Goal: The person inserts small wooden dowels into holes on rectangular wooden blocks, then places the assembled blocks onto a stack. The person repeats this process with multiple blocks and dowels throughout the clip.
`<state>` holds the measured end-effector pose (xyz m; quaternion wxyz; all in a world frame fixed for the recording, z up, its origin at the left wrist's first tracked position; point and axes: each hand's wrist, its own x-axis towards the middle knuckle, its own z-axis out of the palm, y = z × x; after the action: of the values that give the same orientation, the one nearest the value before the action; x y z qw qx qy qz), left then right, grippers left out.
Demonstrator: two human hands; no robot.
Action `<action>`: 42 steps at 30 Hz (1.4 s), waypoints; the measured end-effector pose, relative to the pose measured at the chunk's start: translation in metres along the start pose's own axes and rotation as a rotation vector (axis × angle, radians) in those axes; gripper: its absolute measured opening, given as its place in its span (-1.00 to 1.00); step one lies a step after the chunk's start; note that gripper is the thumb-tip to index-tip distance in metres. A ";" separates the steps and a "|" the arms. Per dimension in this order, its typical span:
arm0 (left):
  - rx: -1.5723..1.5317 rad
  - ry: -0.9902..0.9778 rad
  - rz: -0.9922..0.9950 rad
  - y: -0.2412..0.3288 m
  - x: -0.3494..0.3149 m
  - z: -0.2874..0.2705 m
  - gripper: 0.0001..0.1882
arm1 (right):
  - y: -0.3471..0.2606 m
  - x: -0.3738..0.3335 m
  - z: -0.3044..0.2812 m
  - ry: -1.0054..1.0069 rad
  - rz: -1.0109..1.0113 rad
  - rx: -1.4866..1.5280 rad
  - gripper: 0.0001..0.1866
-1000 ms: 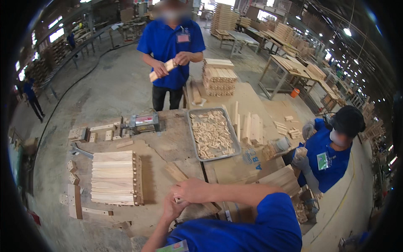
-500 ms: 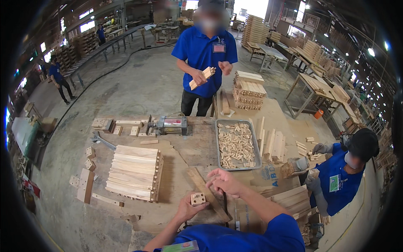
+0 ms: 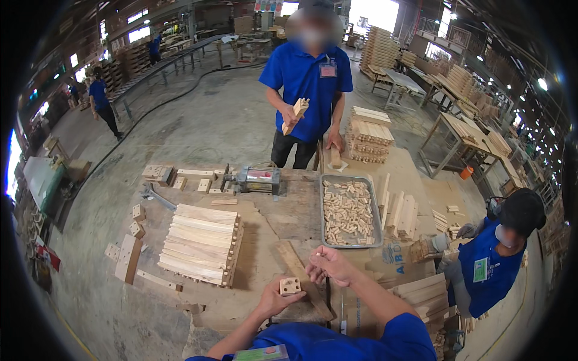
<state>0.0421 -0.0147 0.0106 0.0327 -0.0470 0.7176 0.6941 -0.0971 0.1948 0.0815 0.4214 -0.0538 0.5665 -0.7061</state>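
My left hand (image 3: 272,302) grips a small square wooden block (image 3: 290,285) near the table's front edge, its face with several dark holes turned up. Just right of it, my right hand (image 3: 335,266) hovers with fingers curled and pinched together; whatever may be between the fingertips is too small to make out. Under my hands a flat wooden strip (image 3: 306,283) lies slantwise on the table. Beyond my right hand stands a grey tray (image 3: 321,210) heaped with short wooden dowels (image 3: 348,210).
A stack of wooden slats (image 3: 200,240) sits at left, near loose drilled blocks (image 3: 137,228). A metal pneumatic cylinder (image 3: 259,179) lies at the table's far side. Across stands a co-worker (image 3: 307,78) holding wooden pieces; another co-worker (image 3: 494,259) works at right. More slats (image 3: 368,135) are piled behind the tray.
My right hand's fingers have drawn together, close to the block. The co-worker across has lowered the free hand to a wooden piece on the table. The whole view has shifted slightly.
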 end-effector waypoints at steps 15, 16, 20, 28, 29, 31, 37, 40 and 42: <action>0.013 -0.010 -0.078 0.006 -0.002 -0.004 -0.44 | -0.012 -0.002 0.021 -0.009 -0.024 -0.248 -0.77; 0.006 0.008 -0.004 0.002 -0.003 -0.004 -0.44 | -0.012 -0.003 0.019 -0.016 -0.040 -0.246 -0.79; 0.063 -0.018 0.072 0.004 -0.002 -0.004 -0.46 | 0.002 -0.002 0.009 0.038 -0.126 -0.130 -0.83; -0.045 -0.033 0.139 0.005 -0.011 0.002 -0.49 | 0.019 0.004 -0.008 -0.031 -0.079 -0.088 -0.83; -0.002 -0.009 0.137 0.005 -0.008 -0.001 -0.49 | 0.016 0.004 -0.003 -0.027 -0.070 -0.131 -0.84; 0.067 0.005 0.116 -0.004 -0.003 0.000 -0.49 | 0.003 -0.002 0.013 0.001 -0.056 -0.248 -0.84; -0.078 0.029 0.028 -0.003 -0.002 -0.003 -0.49 | -0.030 -0.019 0.049 0.002 -0.249 -0.779 -0.80; -0.056 0.017 0.065 -0.005 0.002 -0.002 -0.52 | -0.042 -0.022 0.057 -0.080 -0.399 -0.996 -0.84; -0.061 0.005 0.024 -0.001 0.002 -0.001 -0.50 | -0.043 -0.022 0.058 -0.128 -0.480 -1.121 -0.86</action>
<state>0.0404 -0.0154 0.0091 0.0212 -0.0409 0.6966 0.7160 -0.0741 0.1656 0.1474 0.1912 -0.4356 0.7975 -0.3711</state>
